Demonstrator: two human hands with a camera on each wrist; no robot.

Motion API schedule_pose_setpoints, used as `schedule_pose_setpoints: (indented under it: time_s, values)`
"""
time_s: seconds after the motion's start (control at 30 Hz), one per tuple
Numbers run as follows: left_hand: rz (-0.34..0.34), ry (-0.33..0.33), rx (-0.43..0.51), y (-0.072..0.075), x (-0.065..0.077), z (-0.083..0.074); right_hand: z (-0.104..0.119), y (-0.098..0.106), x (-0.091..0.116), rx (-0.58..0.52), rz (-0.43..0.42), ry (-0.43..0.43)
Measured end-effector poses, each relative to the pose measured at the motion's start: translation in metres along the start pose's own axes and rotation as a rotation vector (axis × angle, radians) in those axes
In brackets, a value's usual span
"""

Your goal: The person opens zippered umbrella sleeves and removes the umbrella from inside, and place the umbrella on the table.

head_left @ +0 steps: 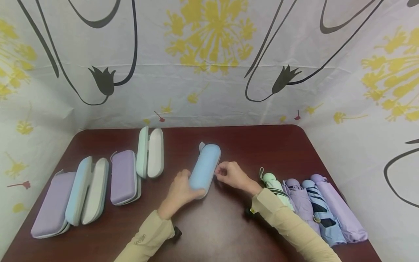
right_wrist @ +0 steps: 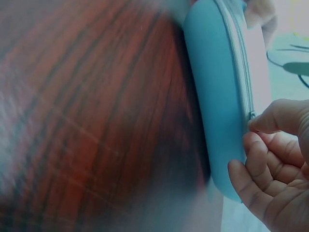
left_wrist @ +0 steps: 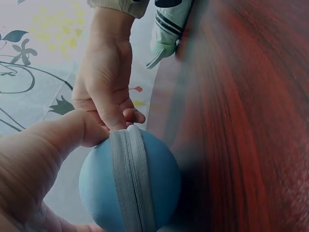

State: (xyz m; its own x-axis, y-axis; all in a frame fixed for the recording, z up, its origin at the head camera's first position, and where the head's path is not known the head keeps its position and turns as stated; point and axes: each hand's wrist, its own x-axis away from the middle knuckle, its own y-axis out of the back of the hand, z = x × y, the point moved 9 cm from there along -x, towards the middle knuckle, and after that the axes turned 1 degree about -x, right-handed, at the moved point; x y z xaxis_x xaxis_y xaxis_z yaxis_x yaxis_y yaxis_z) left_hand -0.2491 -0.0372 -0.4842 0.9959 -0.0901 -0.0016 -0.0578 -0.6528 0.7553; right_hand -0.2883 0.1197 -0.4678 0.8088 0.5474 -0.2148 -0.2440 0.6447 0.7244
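A light blue zip case (head_left: 205,165) lies on the dark red table, its grey zip (left_wrist: 129,179) running round the middle. My left hand (head_left: 184,189) grips the near end of the case, thumb across it and fingers on its left side. At the right side of the case, my right hand (head_left: 233,174) pinches the small zip pull (right_wrist: 252,115) between thumb and index finger. Its other fingers curl beside the case in the right wrist view. A fabric loop (head_left: 201,146) sticks out at the far end of the case.
On the left lie two purple cases (head_left: 54,203) (head_left: 123,176), an open blue case (head_left: 79,193) and an open mint case (head_left: 143,153). Several folded umbrellas, green (head_left: 276,187), purple (head_left: 299,200) and blue (head_left: 322,211) among them, lie at the right beside my right forearm.
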Motion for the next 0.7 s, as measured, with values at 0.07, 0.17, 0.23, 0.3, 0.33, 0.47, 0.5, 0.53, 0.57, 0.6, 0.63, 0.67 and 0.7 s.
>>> schedule_pose_setpoints:
  time_s: [0.07,0.17,0.23,0.3,0.33,0.47,0.5,0.53,0.57,0.6,0.63,0.67,0.7]
  values:
    - [-0.001,0.000,0.009,-0.001,0.000,-0.001,0.005,-0.001,0.001,0.004,0.007,0.015]
    - [-0.005,-0.006,0.026,-0.002,0.001,-0.002,0.011,-0.003,0.004,0.010,0.021,0.033]
    - [-0.005,-0.006,0.036,-0.004,0.001,-0.002,0.014,-0.004,0.006,0.013,0.025,0.041]
    - [-0.001,-0.005,0.045,-0.005,0.001,-0.002,0.017,-0.004,0.008,0.016,0.026,0.048]
    - [0.001,-0.003,0.051,-0.006,0.001,-0.002,0.018,-0.005,0.009,0.018,0.024,0.053]
    - [0.003,-0.003,0.070,-0.007,0.002,-0.005,0.023,-0.005,0.013,0.020,0.023,0.072]
    - [0.001,-0.005,0.077,-0.008,0.002,-0.006,0.024,-0.005,0.014,0.019,0.025,0.077]
    - [-0.001,-0.009,0.082,-0.008,0.002,-0.006,0.025,-0.006,0.015,0.016,0.028,0.079]
    - [-0.006,-0.013,0.089,-0.009,0.002,-0.007,0.025,-0.006,0.017,0.009,0.032,0.081]
    - [-0.012,-0.017,0.096,-0.009,0.003,-0.007,0.026,-0.007,0.018,0.005,0.037,0.082]
    - [-0.018,-0.021,0.101,-0.010,0.003,-0.008,0.026,-0.008,0.019,-0.002,0.046,0.082]
    - [-0.027,-0.026,0.104,-0.010,0.004,-0.008,0.026,-0.009,0.020,-0.010,0.053,0.084]
    - [-0.036,-0.031,0.109,-0.010,0.004,-0.008,0.027,-0.009,0.021,-0.019,0.062,0.086]
